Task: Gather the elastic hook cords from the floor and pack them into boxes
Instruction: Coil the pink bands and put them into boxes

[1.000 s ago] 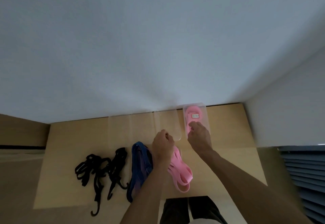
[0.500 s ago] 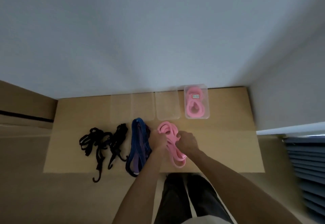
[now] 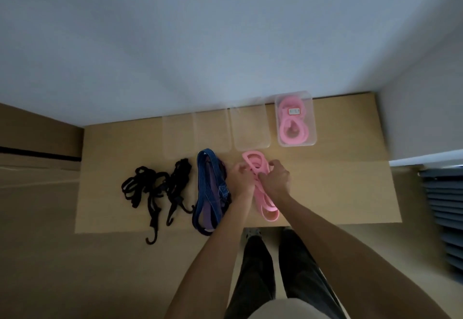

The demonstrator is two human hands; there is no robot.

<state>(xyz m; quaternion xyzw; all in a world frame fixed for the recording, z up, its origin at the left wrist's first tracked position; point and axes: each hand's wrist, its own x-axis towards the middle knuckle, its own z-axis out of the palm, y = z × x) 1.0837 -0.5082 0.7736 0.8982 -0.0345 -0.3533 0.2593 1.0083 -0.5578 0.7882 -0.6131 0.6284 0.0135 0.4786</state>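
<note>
A loose pink cord [image 3: 266,206] lies on the light board [image 3: 338,186], and both hands hold it. My left hand [image 3: 240,177] grips its left side and my right hand [image 3: 274,177] pinches its middle. At the far right, a clear box [image 3: 311,118] holds a coiled pink cord [image 3: 292,126]. Left of it stand three clear boxes [image 3: 250,128] [image 3: 211,132] [image 3: 178,136] with nothing in them. A blue cord [image 3: 209,193] lies left of my hands. Further left are two black hook cords [image 3: 142,188] [image 3: 179,186].
The board lies on a brown floor against a pale wall [image 3: 200,43]. A dark slatted radiator [image 3: 446,218] stands at the right. My legs in dark trousers [image 3: 275,268] are at the board's near edge.
My right hand left the right-hand box and came back to the loose pink cord. Both hands now hold that cord. The view tilted down.
</note>
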